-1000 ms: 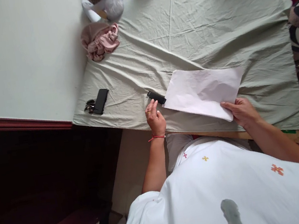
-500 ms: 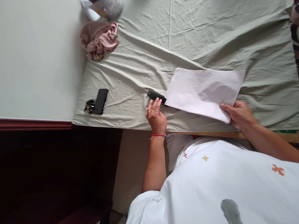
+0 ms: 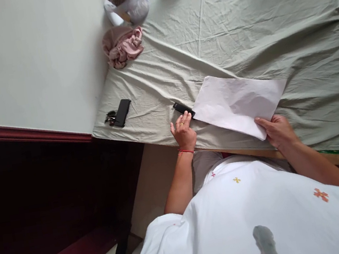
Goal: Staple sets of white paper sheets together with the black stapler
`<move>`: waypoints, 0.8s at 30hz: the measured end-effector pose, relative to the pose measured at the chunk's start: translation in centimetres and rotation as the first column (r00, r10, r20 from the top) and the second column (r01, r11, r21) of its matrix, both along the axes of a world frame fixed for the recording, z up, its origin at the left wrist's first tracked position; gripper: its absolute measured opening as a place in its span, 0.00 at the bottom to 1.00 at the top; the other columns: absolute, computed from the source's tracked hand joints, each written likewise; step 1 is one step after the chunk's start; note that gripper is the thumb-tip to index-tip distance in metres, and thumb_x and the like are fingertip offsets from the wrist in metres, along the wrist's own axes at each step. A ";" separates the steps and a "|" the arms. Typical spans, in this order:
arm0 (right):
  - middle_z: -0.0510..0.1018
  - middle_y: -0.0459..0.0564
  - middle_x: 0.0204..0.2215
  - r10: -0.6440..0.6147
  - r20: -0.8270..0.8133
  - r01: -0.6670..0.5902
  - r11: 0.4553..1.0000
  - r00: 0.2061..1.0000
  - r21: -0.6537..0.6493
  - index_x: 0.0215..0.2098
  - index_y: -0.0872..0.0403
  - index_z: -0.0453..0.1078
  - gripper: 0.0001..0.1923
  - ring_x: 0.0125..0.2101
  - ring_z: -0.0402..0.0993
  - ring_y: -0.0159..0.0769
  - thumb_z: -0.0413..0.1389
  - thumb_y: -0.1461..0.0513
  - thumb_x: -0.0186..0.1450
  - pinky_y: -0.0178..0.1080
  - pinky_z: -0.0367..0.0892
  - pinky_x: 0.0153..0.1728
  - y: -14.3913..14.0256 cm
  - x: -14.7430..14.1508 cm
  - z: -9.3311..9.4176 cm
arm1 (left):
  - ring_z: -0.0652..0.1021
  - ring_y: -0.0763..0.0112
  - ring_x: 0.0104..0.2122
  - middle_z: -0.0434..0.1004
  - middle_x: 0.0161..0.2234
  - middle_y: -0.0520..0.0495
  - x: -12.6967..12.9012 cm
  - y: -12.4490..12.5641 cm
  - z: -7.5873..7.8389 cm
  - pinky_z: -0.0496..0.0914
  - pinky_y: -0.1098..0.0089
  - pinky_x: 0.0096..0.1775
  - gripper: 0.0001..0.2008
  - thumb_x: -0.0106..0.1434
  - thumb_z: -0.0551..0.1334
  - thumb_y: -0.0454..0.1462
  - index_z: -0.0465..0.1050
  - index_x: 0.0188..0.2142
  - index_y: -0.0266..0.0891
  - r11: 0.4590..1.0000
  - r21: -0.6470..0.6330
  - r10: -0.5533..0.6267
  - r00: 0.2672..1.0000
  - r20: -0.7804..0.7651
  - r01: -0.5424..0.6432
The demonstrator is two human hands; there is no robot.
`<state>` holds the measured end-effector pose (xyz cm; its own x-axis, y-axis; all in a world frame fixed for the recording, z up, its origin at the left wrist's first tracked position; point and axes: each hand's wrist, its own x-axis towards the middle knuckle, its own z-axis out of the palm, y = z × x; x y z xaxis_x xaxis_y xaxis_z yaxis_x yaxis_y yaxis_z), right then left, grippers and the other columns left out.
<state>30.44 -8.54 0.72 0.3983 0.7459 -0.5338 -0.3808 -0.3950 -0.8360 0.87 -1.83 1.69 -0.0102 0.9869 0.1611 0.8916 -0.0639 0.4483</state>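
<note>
A black stapler (image 3: pixel 182 108) lies on the cloth-covered table with its near end at the left corner of some white paper (image 3: pixel 235 100). My left hand (image 3: pixel 184 131) rests its outstretched fingertips on that end of the stapler, with the thumb held apart. At the paper's near right corner, my right hand (image 3: pixel 278 130) pinches the sheets, thumb on top and fingers underneath. The paper looks slightly wavy, and more than one sheet seems to be stacked at the gripped edge. Whether the stapler's jaw is around the corner or only touching it cannot be seen clearly.
A black phone (image 3: pixel 122 112) lies beside a set of keys (image 3: pixel 111 118) on the left. Farther back are a pink cloth bundle (image 3: pixel 124 46) and a white plastic bag (image 3: pixel 136 4). The wrinkled green tablecloth (image 3: pixel 238 32) ends at the edge near my body.
The whole scene has shifted a little to the right as the camera turned. Both hands, the stapler and the paper keep about the same positions relative to each other.
</note>
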 end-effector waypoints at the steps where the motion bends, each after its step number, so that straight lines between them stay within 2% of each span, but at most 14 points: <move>1: 0.82 0.47 0.26 0.005 -0.002 -0.005 1.000 1.000 0.003 0.26 0.49 0.77 0.06 0.26 0.76 0.34 0.68 0.62 0.50 0.35 0.72 0.25 0.0 0.0 0.0 | 0.73 0.57 0.66 0.72 0.67 0.48 -0.2 0.0 -0.4 0.53 0.44 0.72 0.34 0.62 0.53 0.24 0.76 0.62 0.51 1.000 0.012 -0.007 0.999 0.038 0.007; 6: 0.83 0.49 0.27 0.010 0.003 -0.010 1.000 1.000 0.006 0.27 0.52 0.77 0.14 0.28 0.75 0.35 0.73 0.59 0.45 0.36 0.72 0.28 -0.8 0.8 0.7 | 0.71 0.61 0.68 0.68 0.70 0.44 -1.2 -0.1 -2.3 0.63 0.57 0.70 0.34 0.64 0.56 0.27 0.69 0.68 0.46 0.985 0.118 -0.153 0.951 0.270 0.125; 8: 0.83 0.50 0.26 -0.012 0.003 0.012 1.000 1.000 -0.003 0.27 0.53 0.76 0.17 0.29 0.75 0.35 0.74 0.58 0.42 0.36 0.72 0.29 -1.3 1.8 1.3 | 0.73 0.61 0.66 0.68 0.70 0.42 -1.6 -0.5 -2.9 0.66 0.60 0.68 0.31 0.68 0.58 0.32 0.66 0.69 0.45 0.984 0.161 -0.133 0.923 0.360 0.079; 10: 0.83 0.49 0.26 -0.035 -0.018 0.035 0.999 0.999 -0.021 0.27 0.53 0.77 0.20 0.28 0.74 0.34 0.76 0.59 0.39 0.35 0.72 0.29 -2.0 3.0 1.8 | 0.77 0.61 0.61 0.71 0.67 0.38 -1.9 -0.9 -3.3 0.71 0.60 0.63 0.27 0.71 0.60 0.40 0.67 0.68 0.43 0.982 0.184 -0.061 0.885 0.461 -0.028; 13: 0.83 0.49 0.28 -0.011 -0.025 0.010 1.000 1.000 -0.014 0.28 0.53 0.79 0.23 0.29 0.75 0.34 0.78 0.57 0.36 0.37 0.74 0.32 -3.3 4.8 2.2 | 0.82 0.63 0.48 0.82 0.52 0.37 -2.0 -1.5 -3.3 0.76 0.64 0.51 0.23 0.72 0.59 0.52 0.79 0.53 0.39 0.981 0.117 0.049 0.777 0.628 -0.157; 15: 0.84 0.49 0.29 0.048 -0.033 -0.048 0.999 0.998 -0.015 0.28 0.52 0.80 0.23 0.30 0.76 0.35 0.79 0.55 0.36 0.37 0.74 0.33 -4.0 5.6 2.2 | 0.82 0.67 0.37 0.85 0.38 0.41 -1.7 -1.7 -2.9 0.75 0.68 0.42 0.28 0.72 0.55 0.58 0.82 0.39 0.37 0.988 0.001 0.105 0.668 0.737 -0.157; 17: 0.85 0.49 0.32 0.100 -0.031 -0.100 0.995 0.994 -0.004 0.29 0.52 0.81 0.23 0.31 0.76 0.34 0.79 0.54 0.38 0.37 0.74 0.34 -4.2 5.8 2.1 | 0.81 0.69 0.31 0.83 0.31 0.43 -1.4 -1.8 -2.2 0.73 0.70 0.36 0.34 0.70 0.53 0.62 0.82 0.36 0.37 0.990 -0.102 0.139 0.536 0.832 -0.099; 19: 0.85 0.49 0.34 0.156 -0.016 -0.155 0.988 0.988 0.019 0.30 0.52 0.82 0.23 0.32 0.76 0.33 0.79 0.52 0.40 0.37 0.74 0.36 -3.9 5.6 2.0 | 0.82 0.67 0.32 0.84 0.33 0.42 -1.2 -1.7 -1.4 0.74 0.69 0.36 0.36 0.68 0.53 0.66 0.82 0.40 0.36 0.990 -0.140 0.129 0.419 0.899 -0.006; 20: 0.85 0.49 0.33 0.192 -0.007 -0.192 0.981 0.981 0.032 0.30 0.52 0.82 0.23 0.32 0.75 0.34 0.79 0.51 0.41 0.37 0.74 0.37 -3.6 5.4 2.0 | 0.82 0.66 0.34 0.84 0.34 0.42 -1.1 -1.7 -1.0 0.74 0.68 0.36 0.37 0.67 0.53 0.66 0.82 0.43 0.37 0.989 -0.140 0.112 0.383 0.917 0.045; 22: 0.84 0.49 0.32 0.278 0.015 -0.278 0.959 0.961 0.050 0.30 0.53 0.82 0.24 0.32 0.75 0.35 0.78 0.48 0.43 0.37 0.74 0.37 -2.7 5.0 2.2 | 0.82 0.64 0.36 0.84 0.36 0.43 -1.0 -1.5 -0.5 0.75 0.67 0.38 0.34 0.66 0.58 0.65 0.81 0.45 0.38 0.980 -0.138 0.073 0.387 0.919 0.141; 24: 0.82 0.48 0.29 0.359 0.060 -0.362 0.931 0.932 0.051 0.30 0.54 0.81 0.24 0.31 0.73 0.34 0.76 0.46 0.46 0.37 0.72 0.34 -1.7 4.6 2.3 | 0.80 0.65 0.35 0.83 0.34 0.46 -1.0 -1.4 -0.6 0.74 0.68 0.37 0.28 0.64 0.64 0.61 0.81 0.42 0.38 0.966 -0.161 0.051 0.464 0.884 0.200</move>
